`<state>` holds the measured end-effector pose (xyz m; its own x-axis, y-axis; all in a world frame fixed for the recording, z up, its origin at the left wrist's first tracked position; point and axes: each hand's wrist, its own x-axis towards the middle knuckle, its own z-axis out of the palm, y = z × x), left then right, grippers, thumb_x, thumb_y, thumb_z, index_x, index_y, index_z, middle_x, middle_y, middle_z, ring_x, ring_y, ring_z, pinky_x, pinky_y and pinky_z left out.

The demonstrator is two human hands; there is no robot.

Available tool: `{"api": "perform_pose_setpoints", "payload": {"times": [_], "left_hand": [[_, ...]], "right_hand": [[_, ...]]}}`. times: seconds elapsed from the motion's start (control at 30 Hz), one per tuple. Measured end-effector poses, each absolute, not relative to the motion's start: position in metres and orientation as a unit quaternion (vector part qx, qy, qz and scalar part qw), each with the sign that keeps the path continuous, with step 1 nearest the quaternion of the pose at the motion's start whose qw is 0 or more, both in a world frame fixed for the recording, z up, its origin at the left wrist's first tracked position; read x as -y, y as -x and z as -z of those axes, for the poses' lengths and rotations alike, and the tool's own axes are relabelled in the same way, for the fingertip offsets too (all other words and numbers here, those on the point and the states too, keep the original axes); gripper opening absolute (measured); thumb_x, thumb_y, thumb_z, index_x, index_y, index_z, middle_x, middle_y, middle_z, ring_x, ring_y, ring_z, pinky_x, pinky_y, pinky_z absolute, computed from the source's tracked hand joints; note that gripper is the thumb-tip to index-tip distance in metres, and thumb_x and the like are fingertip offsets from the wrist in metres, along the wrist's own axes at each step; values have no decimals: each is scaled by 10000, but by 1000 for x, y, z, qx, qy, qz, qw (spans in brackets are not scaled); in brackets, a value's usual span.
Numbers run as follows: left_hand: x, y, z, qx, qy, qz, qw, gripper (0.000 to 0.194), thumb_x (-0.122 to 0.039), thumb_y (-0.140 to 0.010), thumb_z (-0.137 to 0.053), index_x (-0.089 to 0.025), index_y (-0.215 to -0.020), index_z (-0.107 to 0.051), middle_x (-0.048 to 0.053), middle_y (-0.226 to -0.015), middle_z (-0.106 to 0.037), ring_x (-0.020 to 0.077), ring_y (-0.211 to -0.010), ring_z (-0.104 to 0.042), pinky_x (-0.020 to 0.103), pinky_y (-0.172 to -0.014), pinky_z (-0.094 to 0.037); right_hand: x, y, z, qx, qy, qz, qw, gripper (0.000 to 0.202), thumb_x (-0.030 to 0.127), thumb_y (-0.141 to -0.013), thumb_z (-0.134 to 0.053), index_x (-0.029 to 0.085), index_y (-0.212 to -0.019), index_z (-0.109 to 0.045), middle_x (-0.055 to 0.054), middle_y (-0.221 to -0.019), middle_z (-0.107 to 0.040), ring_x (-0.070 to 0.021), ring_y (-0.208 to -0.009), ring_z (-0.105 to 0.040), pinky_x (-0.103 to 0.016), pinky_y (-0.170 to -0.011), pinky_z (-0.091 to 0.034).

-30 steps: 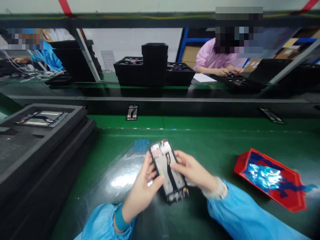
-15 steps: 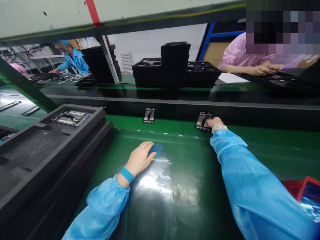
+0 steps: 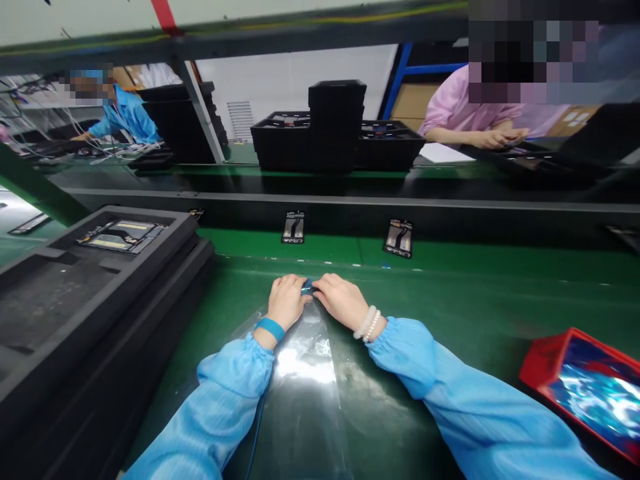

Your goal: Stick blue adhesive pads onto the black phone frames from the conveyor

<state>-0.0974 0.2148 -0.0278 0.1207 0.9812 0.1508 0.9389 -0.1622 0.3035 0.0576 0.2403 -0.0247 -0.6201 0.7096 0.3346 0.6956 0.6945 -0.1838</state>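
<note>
My left hand [image 3: 287, 300], with a blue band at its wrist, is closed at the far end of a clear plastic sheet [image 3: 305, 393] on the green work surface. Between its thumb and fingers is a small piece of shiny blue film [image 3: 307, 287]. From the other side my right hand [image 3: 343, 301], wearing a beaded bracelet, pinches the film's right edge. The fingers cover most of the film. Beyond the hands lie two phone screens with black flex cables, the left screen [image 3: 293, 227] and the right screen [image 3: 399, 238].
Stacked black foam trays [image 3: 107, 280] stand at left, a phone screen [image 3: 120, 235] in the top one. A red bin [image 3: 545, 357] with shiny blue film sits at right. Behind a dark ledge [image 3: 340, 200] are black boxes [image 3: 336, 127] and two people at work.
My right hand has left the right phone screen, which stays on the green strip, and come back beside my left hand at the blue film. My left fingers have curled in. The view has shifted right.
</note>
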Motion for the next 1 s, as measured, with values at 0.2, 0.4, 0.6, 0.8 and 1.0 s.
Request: {"api": "perform_pose_setpoints", "payload": {"times": [0.2,0.4,0.6,0.8,1.0], "left_hand": [[-213,97,31,-671,-713,-192,71,228,-235,-811,-583,-173,-1025,-629,91,-947,-642,264,-979,-542,389,-872,-361],[-208,97,31,-667,-688,-257,126,223,-197,-772,-621,-204,-993,-647,78,-984,-634,267,-1030,-519,415,-946,-319],[-208,97,28,-645,-623,-372,238,429,-151,-659,-711,-206,-1074,-614,82,-1181,-591,289,-1230,-398,458,-1057,-214],[-189,86,6,-565,-494,-473,461,338,-408,-839,-504,-148,-983,-664,107,-974,-674,218,-910,-625,352,-779,-480],[-157,74,-11,-466,-357,-504,634,377,-448,-697,-684,-125,-890,-689,57,-748,-652,105,-622,-587,207,-533,-446]], "right_hand": [[-250,-46,25,901,393,39,179,152,229,-891,-492,193,-952,-626,-41,-857,-616,-161,-791,-583,-262,-639,-418],[-242,-38,25,896,395,67,193,181,167,-885,-472,161,-782,-622,-51,-784,-629,-148,-704,-577,-259,-588,-346],[-252,-45,25,836,452,92,297,276,175,-924,-366,136,-855,-631,-71,-733,-675,-143,-579,-583,-268,-555,-325],[-223,-77,9,850,334,93,397,256,212,-928,-399,181,-862,-644,-30,-781,-720,-105,-652,-638,-234,-621,-403],[-187,-91,5,870,224,73,434,170,139,-885,-457,152,-925,-622,-63,-857,-726,-117,-737,-668,-234,-608,-451]]}}
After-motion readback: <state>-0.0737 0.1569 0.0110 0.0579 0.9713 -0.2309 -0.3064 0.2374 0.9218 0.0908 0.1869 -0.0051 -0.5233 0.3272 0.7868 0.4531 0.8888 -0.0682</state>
